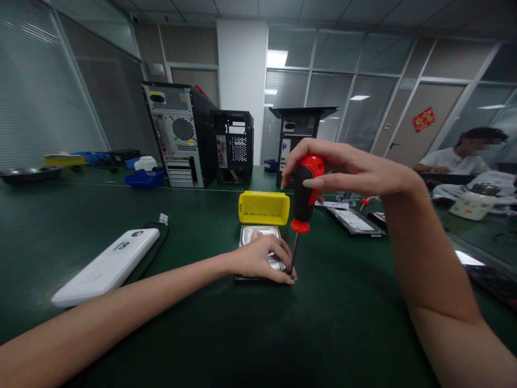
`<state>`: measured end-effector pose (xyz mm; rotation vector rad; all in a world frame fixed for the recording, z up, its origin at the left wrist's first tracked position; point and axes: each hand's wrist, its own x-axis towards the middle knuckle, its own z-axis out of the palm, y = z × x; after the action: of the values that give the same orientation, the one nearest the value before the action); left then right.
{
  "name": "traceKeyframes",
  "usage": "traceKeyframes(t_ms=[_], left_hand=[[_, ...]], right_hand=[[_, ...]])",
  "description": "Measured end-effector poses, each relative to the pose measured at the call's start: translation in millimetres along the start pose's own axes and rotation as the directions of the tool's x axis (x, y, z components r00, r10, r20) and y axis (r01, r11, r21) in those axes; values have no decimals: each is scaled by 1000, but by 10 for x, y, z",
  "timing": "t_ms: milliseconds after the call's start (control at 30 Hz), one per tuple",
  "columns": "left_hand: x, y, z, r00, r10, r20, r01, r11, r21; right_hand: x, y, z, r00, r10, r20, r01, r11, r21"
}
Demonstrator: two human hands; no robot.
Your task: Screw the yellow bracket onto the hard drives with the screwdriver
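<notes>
A silver hard drive (244, 237) lies flat on the green table in front of me. My left hand (264, 256) rests across it and grips its near right corner, thumb and fingertips close around the screwdriver's tip. My right hand (335, 167) holds a screwdriver (302, 196) with a red and black handle from above, palm over its end. The shaft points down, tilted slightly, and its tip meets the drive's near right corner. What the tip sits on is hidden by the left fingers. Just behind the drive stands a yellow bin (264, 208).
To the left lies a white power bank (109, 264) with a cable. Computer cases (181, 134) stand at the back, with a blue bin (143, 179) beside them. Another hard drive (355, 221) is at right, near a phone (493, 280). A person (464, 156) sits far right.
</notes>
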<state>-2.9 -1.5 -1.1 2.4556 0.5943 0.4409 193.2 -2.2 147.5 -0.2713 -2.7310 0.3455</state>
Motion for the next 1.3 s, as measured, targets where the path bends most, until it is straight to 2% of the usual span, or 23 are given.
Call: traceKeyframes(t_ms=[100, 200, 333, 500, 633, 800, 900, 1033, 1133, 1300], left_hand=[[-1, -6, 6, 1000, 2, -6, -2, 1000, -25], [5, -13, 22, 1000, 19, -25, -21, 996, -86], [22, -35, 58, 995, 33, -91, -46, 988, -149], [18, -48, 86, 983, 2, -181, -27, 991, -132], [7, -26, 75, 983, 0, -183, -24, 991, -131], [8, -5, 44, 990, 13, -139, -29, 994, -109], [-1, 22, 24, 991, -5, -132, -1, 999, -46], [-26, 117, 10, 988, -58, -143, 66, 997, 50], [-34, 186, 21, 984, -91, -154, 107, 989, 106], [-21, 211, 35, 980, -121, -160, 144, 979, 143]], right_hand=[[18, -5, 19, 999, -25, -40, 24, 1000, -16], [51, -10, 55, 992, -60, -112, 49, 993, -104], [66, -30, 81, 986, -44, -158, 14, 982, -187], [59, -74, 71, 992, -54, -114, 39, 991, -131], [46, -74, 46, 996, -54, -68, 54, 999, 2], [18, -52, 22, 1000, 4, -14, -2, 986, 165], [29, -52, 40, 1000, 4, -17, -1, 987, 161], [68, -55, 80, 995, -24, -95, 29, 998, 55], [82, -48, 88, 994, -28, -109, 29, 1000, 9], [52, -26, 63, 998, 9, -64, -2, 995, 104]])
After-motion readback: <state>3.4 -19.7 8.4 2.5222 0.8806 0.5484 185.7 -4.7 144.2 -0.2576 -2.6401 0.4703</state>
